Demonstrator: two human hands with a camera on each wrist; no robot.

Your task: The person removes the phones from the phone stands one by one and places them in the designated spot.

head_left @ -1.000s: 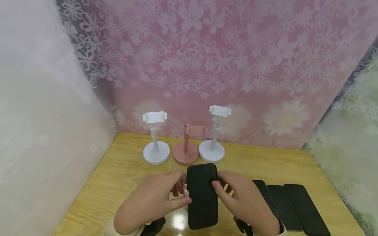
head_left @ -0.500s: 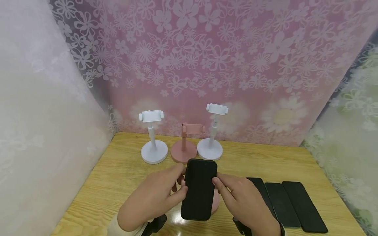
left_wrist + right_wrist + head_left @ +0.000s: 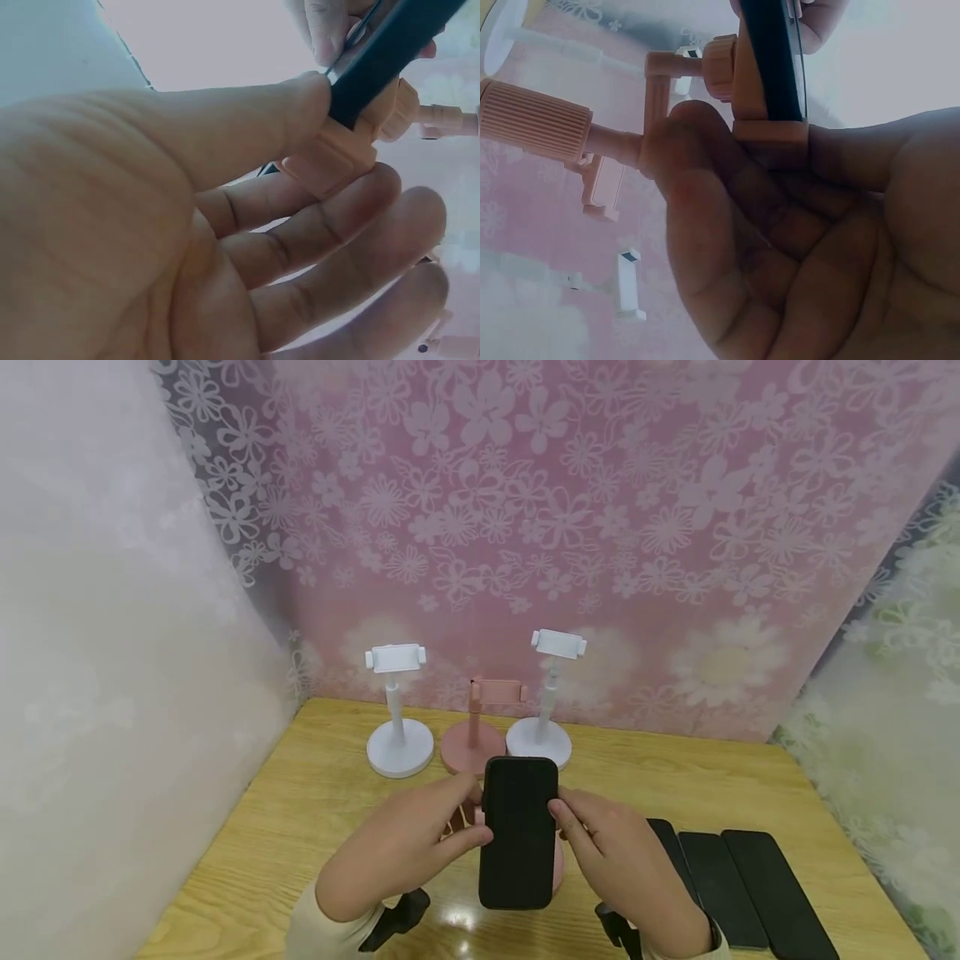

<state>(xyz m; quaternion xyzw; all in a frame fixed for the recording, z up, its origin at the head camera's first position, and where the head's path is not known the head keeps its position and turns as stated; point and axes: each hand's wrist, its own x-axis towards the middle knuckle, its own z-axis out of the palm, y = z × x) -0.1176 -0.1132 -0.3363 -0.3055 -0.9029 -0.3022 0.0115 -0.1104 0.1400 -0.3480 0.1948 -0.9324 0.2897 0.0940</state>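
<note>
A black smartphone (image 3: 517,835) sits upright in the clamp of a pink phone stand (image 3: 558,864), covering most of that stand in the head view. My left hand (image 3: 408,843) holds one end of the clamp (image 3: 322,165), thumb by the phone's edge and fingers spread behind. On the other side, my right hand (image 3: 615,852) grips the opposite clamp end (image 3: 771,139). Its thumb lies along the phone's front edge and its fingers curl behind the clamp, near the stand's ribbed collar (image 3: 532,120).
Along the back of the wooden table (image 3: 315,777) stand a white phone stand (image 3: 400,747), a pink one (image 3: 472,745) and another white one (image 3: 538,743). Three dark phones (image 3: 723,885) lie side by side at the right. A floral curtain (image 3: 480,527) hangs behind.
The phone and both hands have moved slightly away from me toward the back stands. The phone now stands straighter, and the pink base shows at its lower right.
</note>
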